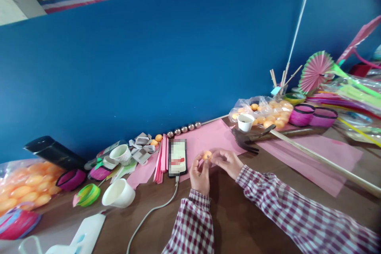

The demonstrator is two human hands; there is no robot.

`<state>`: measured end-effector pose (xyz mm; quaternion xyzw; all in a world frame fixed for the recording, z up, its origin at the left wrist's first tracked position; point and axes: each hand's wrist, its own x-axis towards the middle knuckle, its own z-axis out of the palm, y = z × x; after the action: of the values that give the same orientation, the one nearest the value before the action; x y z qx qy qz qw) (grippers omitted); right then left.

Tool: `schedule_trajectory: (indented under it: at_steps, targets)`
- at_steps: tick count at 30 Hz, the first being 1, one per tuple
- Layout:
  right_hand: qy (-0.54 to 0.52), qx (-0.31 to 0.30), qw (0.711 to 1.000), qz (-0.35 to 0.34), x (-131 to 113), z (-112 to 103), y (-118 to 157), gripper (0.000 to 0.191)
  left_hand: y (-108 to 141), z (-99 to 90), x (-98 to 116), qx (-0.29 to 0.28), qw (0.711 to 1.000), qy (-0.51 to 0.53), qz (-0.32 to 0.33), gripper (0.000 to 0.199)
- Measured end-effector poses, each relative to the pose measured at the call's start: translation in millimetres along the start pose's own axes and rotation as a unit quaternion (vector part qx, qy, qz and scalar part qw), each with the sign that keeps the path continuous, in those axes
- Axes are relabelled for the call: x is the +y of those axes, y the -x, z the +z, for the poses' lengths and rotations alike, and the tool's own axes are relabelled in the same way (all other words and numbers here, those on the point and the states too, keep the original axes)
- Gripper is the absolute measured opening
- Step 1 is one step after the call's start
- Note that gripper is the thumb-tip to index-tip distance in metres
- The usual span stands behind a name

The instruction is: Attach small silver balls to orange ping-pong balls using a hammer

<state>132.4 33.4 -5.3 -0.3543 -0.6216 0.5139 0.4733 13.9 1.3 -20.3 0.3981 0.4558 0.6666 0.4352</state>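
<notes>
Probably light, smooth and easily dented, the ball (207, 154) suits gentle pinching by its sides; left hand (200, 177) clamps it, right hand's (228, 163) finger closure unclear.

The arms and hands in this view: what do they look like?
The left sleeve and right sleeve are long, in maroon and white check, with gathered cuffs at the wrists. The left hand and right hand wear no gloves.
</notes>
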Motion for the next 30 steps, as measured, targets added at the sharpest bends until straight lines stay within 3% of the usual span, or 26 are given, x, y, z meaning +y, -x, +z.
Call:
schedule_trajectory:
  at_steps: [30]
  targets:
    - [0.003, -0.010, 1.000, -0.003, -1.8, -1.3, 0.5, 0.019, 1.6, 1.7, 2.5, 0.010, 0.999, 0.032, -0.029, 0.042]
